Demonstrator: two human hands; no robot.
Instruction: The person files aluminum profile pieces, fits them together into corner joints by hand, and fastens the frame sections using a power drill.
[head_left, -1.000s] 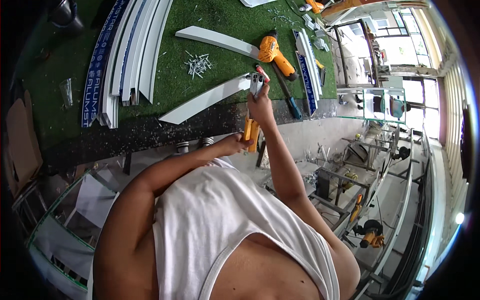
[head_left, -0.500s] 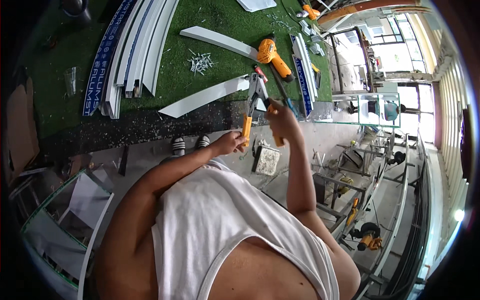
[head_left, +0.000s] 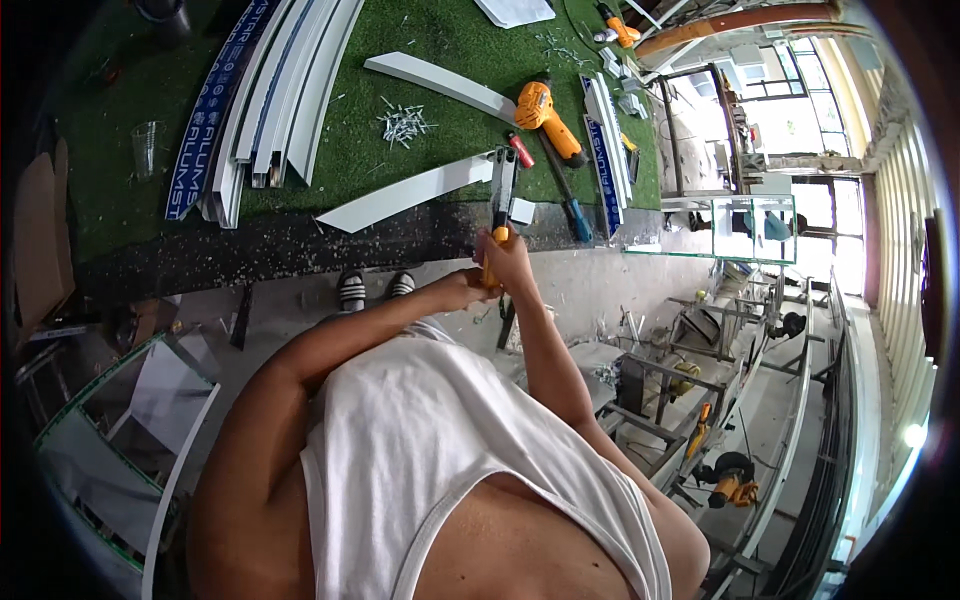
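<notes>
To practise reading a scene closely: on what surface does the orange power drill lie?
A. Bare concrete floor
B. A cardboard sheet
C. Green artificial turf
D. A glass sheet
C: the orange power drill lies on the green turf, beside a white profile strip.

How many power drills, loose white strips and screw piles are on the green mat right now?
Orange power drills: 2
Loose white strips: 2
Screw piles: 1
Total: 5
</notes>
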